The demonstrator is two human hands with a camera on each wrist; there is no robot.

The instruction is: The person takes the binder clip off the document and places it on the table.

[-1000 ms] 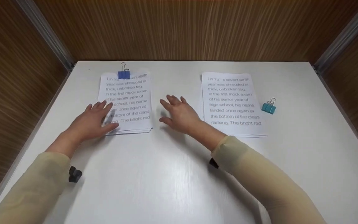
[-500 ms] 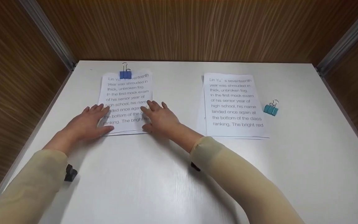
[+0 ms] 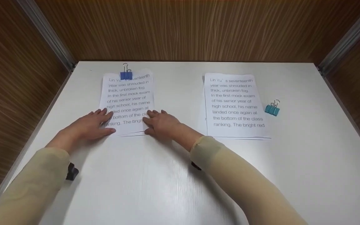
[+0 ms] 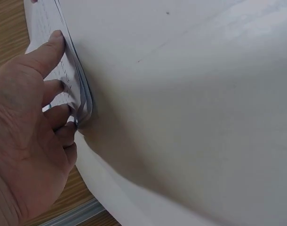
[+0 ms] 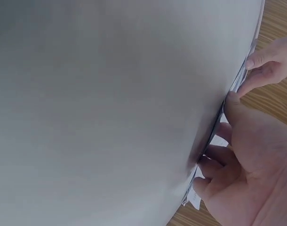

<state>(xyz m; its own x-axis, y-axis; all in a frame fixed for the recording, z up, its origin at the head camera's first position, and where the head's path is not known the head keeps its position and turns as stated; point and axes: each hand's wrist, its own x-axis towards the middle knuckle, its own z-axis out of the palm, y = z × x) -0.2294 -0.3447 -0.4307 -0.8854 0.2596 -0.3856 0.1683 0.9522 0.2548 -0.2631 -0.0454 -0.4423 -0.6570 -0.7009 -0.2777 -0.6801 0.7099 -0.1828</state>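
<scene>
Printed sheets lie in a left stack (image 3: pixel 127 97), with a blue binder clip (image 3: pixel 126 75) at its top edge, wire handle upright. At the stack's lower left side rests my left hand (image 3: pixel 89 126), fingers along the edge and thumb on the lower corner. My right hand (image 3: pixel 162 125) touches the lower right side, its fingertips over the paper's margin. In the left wrist view, the thumb of the left hand (image 4: pixel 28 122) lies on the sheets (image 4: pixel 70 77), whose edges are slightly fanned. The right wrist view shows the right hand (image 5: pixel 251 165) against the stack's edge.
To the right lies a second stack of the same printed sheets (image 3: pixel 233 100), its lower sheets slightly offset. Beside it is a teal binder clip (image 3: pixel 272 110). Both stacks are on a white table (image 3: pixel 136 187), with wood-grain panels (image 3: pixel 180 31) around it.
My right hand has moved left from between the two stacks to the left stack's right edge. The left hand has shifted only slightly. The sheets' lower right corners look more even.
</scene>
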